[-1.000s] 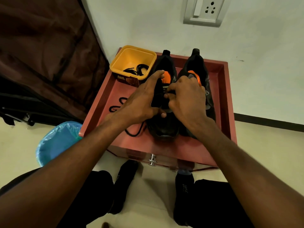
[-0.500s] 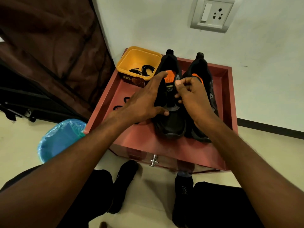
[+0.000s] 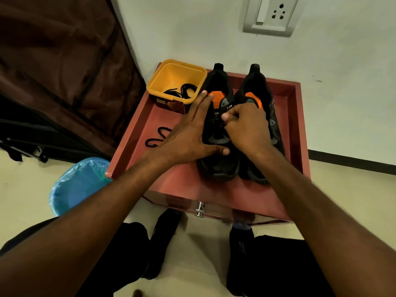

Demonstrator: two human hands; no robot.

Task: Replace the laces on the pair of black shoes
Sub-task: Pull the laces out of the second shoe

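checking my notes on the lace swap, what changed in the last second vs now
The right hand drew back up the left shoe, its fingers now pinching at the lace area near the tongue. The left hand stayed flat against that shoe's side, fingers straight. Right shoe, yellow tub with laces, and loose lace on the red table stayed put.

— Dim, warm indoor light; the pale painted wall is brightest, the dark brown fabric curtain nearly swallowed.

— Soft focus, wide-angle bending at the edges, a faint sheen on the reddish wooden tray.
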